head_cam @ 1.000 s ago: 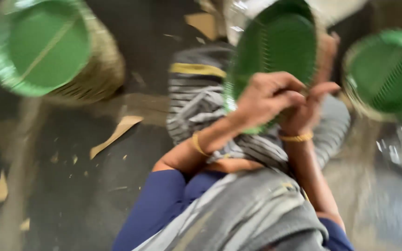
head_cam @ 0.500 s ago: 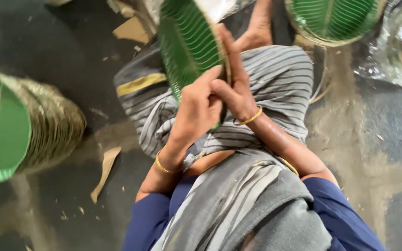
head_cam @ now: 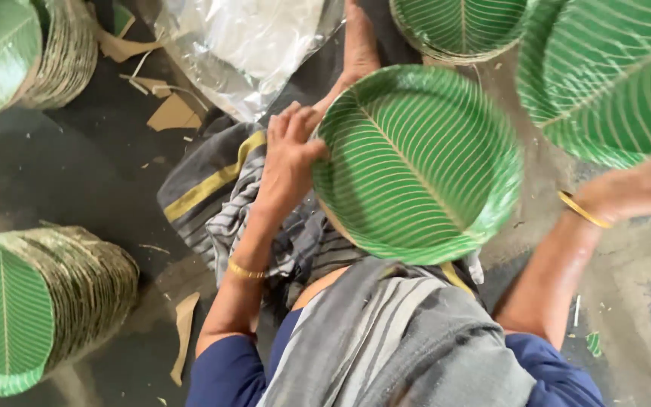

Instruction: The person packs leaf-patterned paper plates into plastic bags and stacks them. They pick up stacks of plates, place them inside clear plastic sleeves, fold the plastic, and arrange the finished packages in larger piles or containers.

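The left hand (head_cam: 289, 154) grips with curled fingers the rim of a round green paper plate with leaf-vein print (head_cam: 416, 162), held tilted over the lap; the right hand (head_cam: 638, 188), fingers stretched out, touches the edge of another such green plate (head_cam: 612, 75) at the right; a stack of green plates (head_cam: 39, 301) lies on its side on the floor at the left.

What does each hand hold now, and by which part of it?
The left hand holds a green leaf-patterned plate by its left rim, fingers curled over the edge. The right hand touches another green plate; a firm hold cannot be told.
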